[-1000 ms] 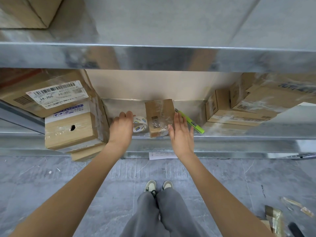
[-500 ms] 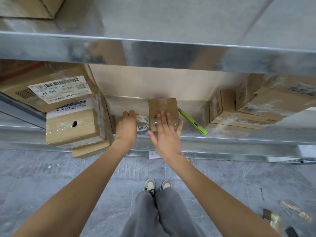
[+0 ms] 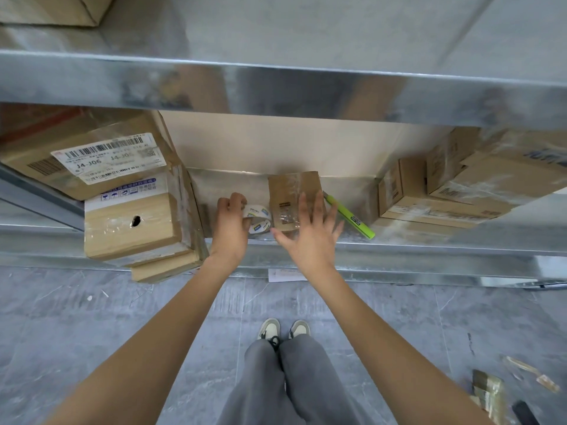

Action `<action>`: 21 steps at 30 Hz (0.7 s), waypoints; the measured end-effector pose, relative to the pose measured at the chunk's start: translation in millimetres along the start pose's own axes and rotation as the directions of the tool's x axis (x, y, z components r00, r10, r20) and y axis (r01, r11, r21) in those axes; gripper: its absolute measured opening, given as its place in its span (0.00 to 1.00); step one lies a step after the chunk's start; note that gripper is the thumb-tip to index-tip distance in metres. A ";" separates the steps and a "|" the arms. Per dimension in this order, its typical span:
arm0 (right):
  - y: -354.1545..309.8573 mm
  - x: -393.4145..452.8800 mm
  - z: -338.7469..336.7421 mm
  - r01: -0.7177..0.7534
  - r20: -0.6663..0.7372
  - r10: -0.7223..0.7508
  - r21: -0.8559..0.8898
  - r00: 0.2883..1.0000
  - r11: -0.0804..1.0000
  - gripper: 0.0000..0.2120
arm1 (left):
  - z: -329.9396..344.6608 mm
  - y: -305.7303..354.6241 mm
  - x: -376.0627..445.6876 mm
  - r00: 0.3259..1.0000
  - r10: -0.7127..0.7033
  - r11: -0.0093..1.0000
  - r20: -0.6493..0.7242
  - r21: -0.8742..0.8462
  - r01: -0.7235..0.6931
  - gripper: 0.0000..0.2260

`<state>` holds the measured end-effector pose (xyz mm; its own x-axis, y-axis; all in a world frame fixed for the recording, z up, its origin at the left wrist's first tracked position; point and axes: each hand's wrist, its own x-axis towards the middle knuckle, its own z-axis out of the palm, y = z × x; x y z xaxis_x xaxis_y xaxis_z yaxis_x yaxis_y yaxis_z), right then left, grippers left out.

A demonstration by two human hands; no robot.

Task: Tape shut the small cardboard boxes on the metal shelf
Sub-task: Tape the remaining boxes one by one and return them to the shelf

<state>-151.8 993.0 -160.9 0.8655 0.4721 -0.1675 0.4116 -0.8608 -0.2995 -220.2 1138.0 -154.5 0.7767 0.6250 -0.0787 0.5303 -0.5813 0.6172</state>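
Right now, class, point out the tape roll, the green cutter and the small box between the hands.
tape roll (image 3: 258, 220): head view, on its white printed side.
green cutter (image 3: 349, 216): head view, mid-handle.
small box (image 3: 287, 196): head view, on its taped top.

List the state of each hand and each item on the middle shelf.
Left hand: grips the tape roll.
Tape roll: lying on the shelf, held.
Right hand: open, fingers spread over the small box.
Small cardboard box: closed, taped.
Green utility knife: lying loose, untouched.
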 end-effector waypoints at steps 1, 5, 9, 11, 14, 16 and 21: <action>1.1 1.4 -3.6 -0.032 -0.002 0.032 0.051 0.999 0.998 0.45 | 1.7 2.1 -2.0 0.998 -0.038 0.991 -0.048 -0.127 0.032 0.18; -2.4 3.6 -14.5 -0.067 -0.096 0.113 0.393 0.989 0.917 0.42 | 3.4 26.4 -14.8 0.859 -0.490 0.471 0.148 -0.784 0.404 0.28; -14.1 -7.6 -20.1 -0.090 0.010 0.157 0.851 0.988 0.517 0.35 | -0.3 51.7 -18.3 0.874 -0.299 0.217 0.384 -0.864 0.454 0.12; -16.5 -14.6 -20.0 -0.051 -0.025 0.142 0.860 0.990 0.508 0.31 | -0.9 60.3 -11.8 0.911 -0.335 0.449 0.240 -0.809 0.379 0.10; -18.9 -15.9 -17.7 0.007 -0.078 0.105 0.833 0.991 0.553 0.26 | 0.7 63.4 -8.1 0.986 -0.156 0.861 0.052 -0.483 0.162 0.12; -21.1 -12.1 -18.5 0.001 -0.063 0.109 0.871 0.992 0.491 0.22 | 4.1 61.5 -8.1 0.992 -0.103 0.912 0.066 -0.392 0.121 0.13; -16.3 -14.0 -17.5 -0.041 -0.018 0.152 0.925 0.988 0.377 0.18 | 3.4 66.4 -6.2 0.999 0.044 0.960 -0.005 -0.277 -0.044 0.09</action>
<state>-165.7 997.1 -137.2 0.9229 0.3326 -0.1939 -0.1445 -0.1675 -0.9752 -188.6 1093.8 -115.7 0.7975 0.6014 -0.0472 0.3807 -0.4410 0.8128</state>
